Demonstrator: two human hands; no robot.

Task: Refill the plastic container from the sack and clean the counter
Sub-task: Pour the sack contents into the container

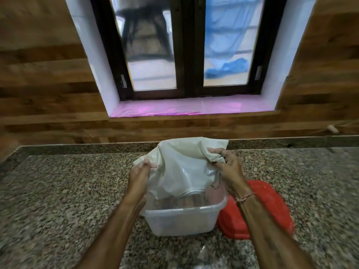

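Note:
A white woven sack (pixel 180 167) hangs upside down, its mouth lowered into a clear plastic container (pixel 180 220) on the granite counter (pixel 68 200). My left hand (pixel 138 174) pinches the sack's upper left edge. The upper right corner is gripped by my right hand (pixel 226 166). Brownish contents show blurred inside the container below the sack's mouth. The container's red lid (pixel 272 202) lies on the counter just right of it, partly under my right forearm.
A wood-panelled wall with a dark-framed window (pixel 192 45) rises behind the counter. A pink sheet covers the sill (pixel 194 106). A low granite backsplash (pixel 87 147) runs along the counter's rear edge.

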